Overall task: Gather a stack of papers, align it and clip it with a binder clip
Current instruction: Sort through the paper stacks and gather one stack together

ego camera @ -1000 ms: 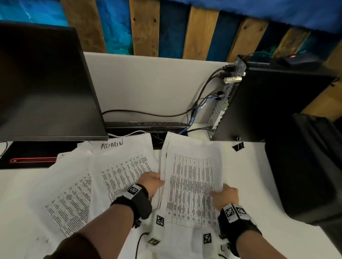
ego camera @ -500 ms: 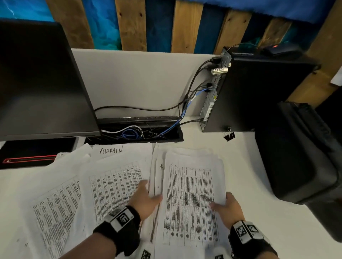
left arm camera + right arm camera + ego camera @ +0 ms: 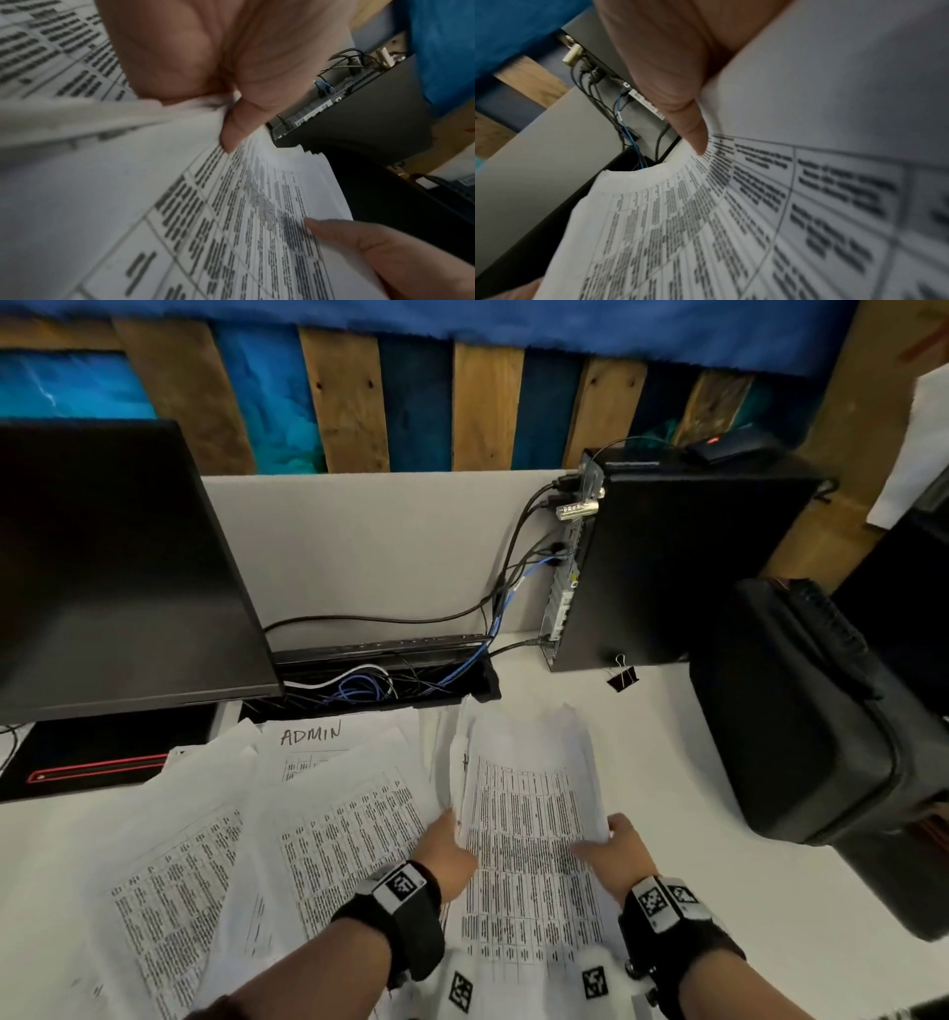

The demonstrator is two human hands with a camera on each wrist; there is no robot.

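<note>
A stack of printed papers [image 3: 529, 819] is held in front of me between both hands, its sheets uneven along the far edge. My left hand [image 3: 449, 852] grips its left edge, thumb on the top sheet [image 3: 231, 130]. My right hand [image 3: 616, 847] grips the right edge, thumb [image 3: 690, 130] lying on the printed table. Loose printed sheets [image 3: 328, 834] lie fanned on the white desk to the left, one marked ADMIN [image 3: 310, 734]. A small black binder clip [image 3: 622, 677] rests on the desk by the computer tower, well beyond both hands.
A dark monitor [image 3: 113, 572] stands at the back left over a black base [image 3: 97, 757]. A cable tray [image 3: 380, 675] with wires runs along the back. A black computer tower [image 3: 667, 567] and a black bag [image 3: 801, 711] stand at the right.
Both hands have kept hold of the stack; its left edge has risen off the loose sheets and the left thumb now lies on the top page. My view shifted right and down.
</note>
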